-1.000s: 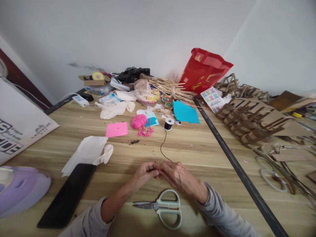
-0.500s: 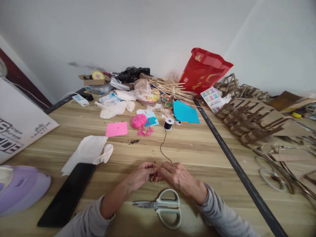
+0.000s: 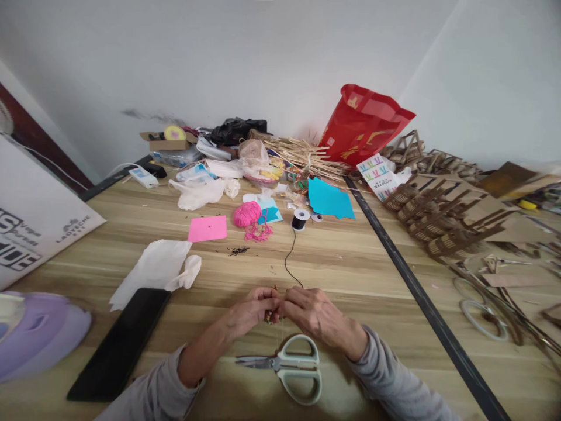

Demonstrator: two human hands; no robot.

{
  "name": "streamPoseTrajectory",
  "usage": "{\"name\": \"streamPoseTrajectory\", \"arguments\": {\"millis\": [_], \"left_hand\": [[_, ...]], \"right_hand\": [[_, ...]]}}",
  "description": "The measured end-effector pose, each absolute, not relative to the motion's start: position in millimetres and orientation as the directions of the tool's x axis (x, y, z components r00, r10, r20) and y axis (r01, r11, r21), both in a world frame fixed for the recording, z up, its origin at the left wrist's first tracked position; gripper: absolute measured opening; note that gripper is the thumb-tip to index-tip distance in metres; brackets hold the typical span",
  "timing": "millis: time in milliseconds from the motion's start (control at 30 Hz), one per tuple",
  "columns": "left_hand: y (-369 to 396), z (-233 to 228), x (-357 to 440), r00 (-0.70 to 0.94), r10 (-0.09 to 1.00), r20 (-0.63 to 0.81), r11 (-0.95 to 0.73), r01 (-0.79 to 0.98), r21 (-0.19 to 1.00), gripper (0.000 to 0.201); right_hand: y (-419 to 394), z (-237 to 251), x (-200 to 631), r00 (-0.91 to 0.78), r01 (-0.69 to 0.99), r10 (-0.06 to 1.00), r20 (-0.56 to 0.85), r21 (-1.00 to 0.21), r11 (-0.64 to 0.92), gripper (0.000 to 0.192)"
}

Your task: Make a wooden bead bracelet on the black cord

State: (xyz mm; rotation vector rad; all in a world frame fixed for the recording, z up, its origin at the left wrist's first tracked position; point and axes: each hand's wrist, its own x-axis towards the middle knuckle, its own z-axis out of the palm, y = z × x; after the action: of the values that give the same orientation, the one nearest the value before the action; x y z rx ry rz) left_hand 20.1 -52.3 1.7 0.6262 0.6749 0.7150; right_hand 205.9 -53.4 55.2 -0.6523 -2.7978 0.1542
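My left hand (image 3: 254,310) is closed in a pinch around a small multicoloured piece that looks beaded (image 3: 270,317); most of it is hidden by the fingers. Right beside it, fingertips almost touching, my right hand (image 3: 313,314) is closed too. A thin black cord (image 3: 287,263) runs from a white-ended spool (image 3: 300,219) down to the right hand's fingers, where its end is hidden. Below both hands lie scissors (image 3: 280,363) with pale handles, their blades pointing left.
To the left are a black phone-like slab (image 3: 118,345), a white sheet (image 3: 149,269) and a purple appliance (image 3: 44,333). Pink yarn (image 3: 246,214), pink paper (image 3: 207,228) and blue paper (image 3: 331,199) lie farther back. Woven brown baskets (image 3: 438,216) stand at right, beyond a dark strip (image 3: 412,286).
The fingers have shifted only slightly, and a little more of the right fingertips shows apart from the left. The cord and scissors lie practically as before.
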Motion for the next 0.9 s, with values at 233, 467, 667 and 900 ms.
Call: {"name": "streamPoseTrajectory", "arguments": {"millis": [233, 467, 667, 900], "left_hand": [[-51.5, -0.7, 21.0, 0.563, 0.759, -0.327, 0.582, -0.361, 0.729, 0.036], [-51.9, -4.1, 20.3, 0.605, 0.726, -0.328, 0.633, -0.400, 0.663, 0.033], [-51.9, -7.0, 20.5, 0.614, 0.732, -0.295, 0.610, -0.398, 0.686, 0.033], [-51.4, 0.9, 20.0, 0.596, 0.751, -0.282, 0.568, -0.367, 0.737, 0.035]], "right_hand": [[-51.7, 57.8, 206.6, -0.845, 0.432, 0.474, 0.247, -0.207, 0.878, 0.019], [-52.9, 55.2, 208.3, -0.875, 0.389, 0.422, 0.239, -0.173, 0.905, 0.021], [-51.3, 54.3, 206.6, -0.879, 0.365, 0.393, 0.269, -0.151, 0.919, 0.027], [-47.2, 52.5, 207.5, -0.841, 0.405, 0.482, 0.248, -0.303, 0.863, 0.020]]}}
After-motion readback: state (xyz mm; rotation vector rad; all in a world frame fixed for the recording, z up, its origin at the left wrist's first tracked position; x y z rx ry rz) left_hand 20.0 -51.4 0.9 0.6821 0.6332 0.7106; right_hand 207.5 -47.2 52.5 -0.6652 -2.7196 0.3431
